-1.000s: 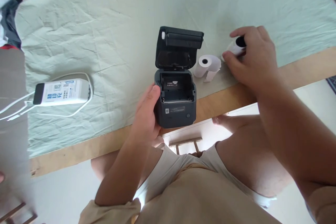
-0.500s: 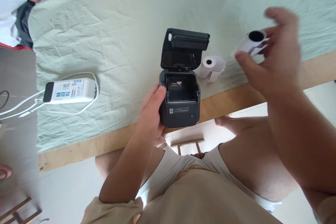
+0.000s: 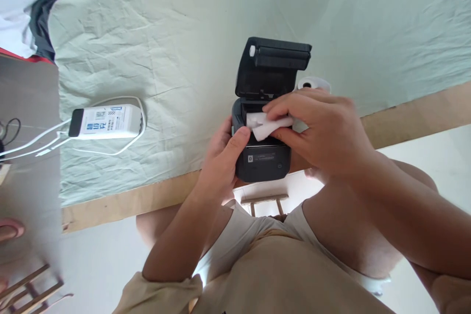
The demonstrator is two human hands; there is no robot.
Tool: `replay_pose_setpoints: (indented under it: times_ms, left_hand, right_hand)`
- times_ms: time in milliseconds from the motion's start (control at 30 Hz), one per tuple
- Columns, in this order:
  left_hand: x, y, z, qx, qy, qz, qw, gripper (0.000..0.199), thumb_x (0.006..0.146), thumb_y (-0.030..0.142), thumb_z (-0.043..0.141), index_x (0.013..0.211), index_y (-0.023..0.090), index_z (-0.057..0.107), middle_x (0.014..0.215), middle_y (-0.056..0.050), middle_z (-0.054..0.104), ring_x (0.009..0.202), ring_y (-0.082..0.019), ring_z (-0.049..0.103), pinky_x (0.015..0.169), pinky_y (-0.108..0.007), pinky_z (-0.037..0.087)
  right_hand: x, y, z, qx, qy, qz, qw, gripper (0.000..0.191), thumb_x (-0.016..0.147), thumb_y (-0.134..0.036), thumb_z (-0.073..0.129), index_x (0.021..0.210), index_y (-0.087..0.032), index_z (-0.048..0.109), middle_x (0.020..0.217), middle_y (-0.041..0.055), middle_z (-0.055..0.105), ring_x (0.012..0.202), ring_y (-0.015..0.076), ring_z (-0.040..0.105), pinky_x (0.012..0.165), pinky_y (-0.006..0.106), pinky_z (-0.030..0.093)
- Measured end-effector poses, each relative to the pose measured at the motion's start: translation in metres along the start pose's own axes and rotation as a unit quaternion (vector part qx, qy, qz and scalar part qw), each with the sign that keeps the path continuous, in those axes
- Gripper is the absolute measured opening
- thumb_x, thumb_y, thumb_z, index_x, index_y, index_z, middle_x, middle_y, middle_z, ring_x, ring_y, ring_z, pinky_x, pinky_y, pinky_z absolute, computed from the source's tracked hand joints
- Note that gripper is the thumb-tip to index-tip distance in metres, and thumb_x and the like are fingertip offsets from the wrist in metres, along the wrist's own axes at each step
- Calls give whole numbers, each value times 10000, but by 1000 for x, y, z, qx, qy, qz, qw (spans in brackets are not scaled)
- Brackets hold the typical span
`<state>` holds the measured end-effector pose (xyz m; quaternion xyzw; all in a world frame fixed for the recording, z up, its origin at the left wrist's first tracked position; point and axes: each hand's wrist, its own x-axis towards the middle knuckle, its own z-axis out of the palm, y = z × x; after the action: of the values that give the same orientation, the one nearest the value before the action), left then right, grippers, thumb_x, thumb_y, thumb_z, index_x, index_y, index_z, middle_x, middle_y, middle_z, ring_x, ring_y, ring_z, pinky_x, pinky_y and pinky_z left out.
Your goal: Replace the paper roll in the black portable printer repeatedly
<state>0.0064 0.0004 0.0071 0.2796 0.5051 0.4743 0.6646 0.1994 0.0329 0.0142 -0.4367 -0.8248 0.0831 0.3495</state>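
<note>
The left hand (image 3: 224,154) clasped a small black printer (image 3: 263,166) at its left side; the right hand (image 3: 320,127) pinched a white paper roll (image 3: 270,127) at the opened bay. A folded-over loose end could have jammed it crooked (its underside was hidden). Right of the raised lid (image 3: 274,61), a second roll (image 3: 316,83) stood on pale green cloth (image 3: 165,59); a wooden stool (image 3: 27,292) was at near left.
</note>
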Motion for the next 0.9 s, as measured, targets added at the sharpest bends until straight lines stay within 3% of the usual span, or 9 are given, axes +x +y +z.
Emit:
replay_pose_setpoints:
  times_ms: [200, 300, 400, 467, 533, 600, 667, 800, 900]
  left_hand:
    - [1, -1, -1, -3, -9, 5, 1000, 353, 878, 506, 910, 1031, 217, 776, 855, 5, 761, 721, -137, 708, 619, -212, 575]
    - [1, 2, -1, -1, -25, -9, 1000, 381, 879, 516, 893, 1047, 208, 746, 831, 11, 734, 702, -131, 692, 608, -210, 578]
    - [1, 5, -2, 8, -52, -20, 998, 473, 781, 451, 968, 1096, 211, 710, 823, 20, 720, 701, -144, 696, 563, -207, 562]
    - [0, 8, -1, 10, -65, -31, 997, 524, 717, 322, 1005, 1131, 219, 701, 842, 27, 735, 712, -145, 704, 565, -202, 572]
    - [-1, 10, 1, 17, -55, -40, 998, 532, 701, 259, 992, 1148, 226, 706, 868, 16, 759, 709, -155, 713, 553, -210, 578]
    - [-3, 11, 3, 29, -31, -40, 998, 545, 691, 261, 979, 1166, 230, 714, 918, -12, 787, 728, -187, 736, 542, -234, 589]
    - [-4, 11, 4, 43, -14, -34, 998, 566, 670, 273, 976, 1174, 231, 723, 965, -39, 803, 777, -224, 761, 563, -262, 616]
    - [-5, 9, 5, 59, -4, -20, 998, 543, 648, 269, 963, 1140, 232, 735, 951, -41, 790, 780, -225, 751, 574, -271, 628]
    - [-5, 9, 5, 66, -8, -17, 998, 505, 656, 265, 951, 1117, 235, 746, 862, -14, 748, 695, -195, 702, 535, -267, 598]
  right_hand:
    - [-6, -6, -6, -14, 47, -74, 996, 199, 969, -101, 711, 917, -258, 601, 916, -18, 830, 847, 188, 773, 756, 365, 510]
    - [-12, -9, -8, 2, 27, -134, 991, 200, 972, -98, 723, 953, -250, 596, 979, -1, 836, 846, 176, 742, 732, 368, 493]
    - [-20, -9, -6, 19, -9, -146, 989, 127, 1031, -158, 671, 981, -252, 602, 1011, 9, 823, 890, 168, 739, 757, 369, 492]
    - [-24, -9, -5, 50, 0, -139, 989, 118, 1064, -323, 661, 979, -256, 613, 1001, 18, 807, 910, 180, 744, 777, 387, 501]
    - [-25, -8, -6, 78, 49, -114, 989, 160, 1052, -411, 653, 992, -265, 625, 991, 25, 792, 887, 191, 736, 769, 403, 519]
    - [-22, -6, -10, 75, 123, -64, 987, 80, 1002, -334, 679, 1043, -279, 637, 1073, 47, 788, 907, 206, 736, 768, 406, 553]
    - [-17, -4, -13, 53, 163, -9, 985, 237, 939, -220, 681, 1159, -294, 632, 1258, 77, 765, 1003, 235, 754, 800, 416, 590]
    - [-8, 0, -16, 52, 123, 54, 990, 506, 925, -191, 613, 1411, -306, 532, 1502, 74, 682, 1075, 231, 775, 860, 408, 619]
    - [-8, -3, -16, 74, 132, 72, 986, 397, 950, -265, 583, 1344, -309, 555, 1404, 49, 712, 1068, 214, 761, 847, 392, 604]
